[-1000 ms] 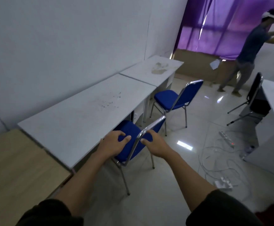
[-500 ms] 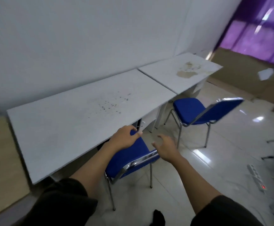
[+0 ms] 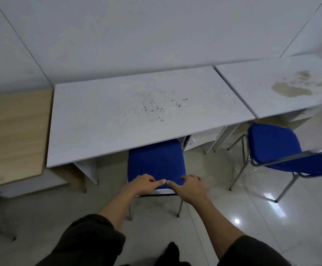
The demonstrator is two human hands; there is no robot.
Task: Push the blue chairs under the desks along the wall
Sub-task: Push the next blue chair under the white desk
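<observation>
A blue chair (image 3: pixel 156 162) with chrome legs stands straight in front of me, its seat partly under the front edge of a speckled white desk (image 3: pixel 137 112). My left hand (image 3: pixel 142 184) and my right hand (image 3: pixel 189 187) both rest on top of its backrest, fingers curled over the edge and fingertips nearly touching. A second blue chair (image 3: pixel 271 144) stands to the right, clear of a stained white desk (image 3: pixel 283 85), its backrest toward the room.
Both white desks stand against a white wall. A lower wooden table (image 3: pixel 12 131) adjoins the speckled desk on the left. The floor is glossy tile with light reflections at the right. My dark sleeves fill the bottom of the view.
My view has swung to face the desks squarely. The near chair has turned and slid partly under the speckled desk. My right hand, which had lifted off, is back on the backrest.
</observation>
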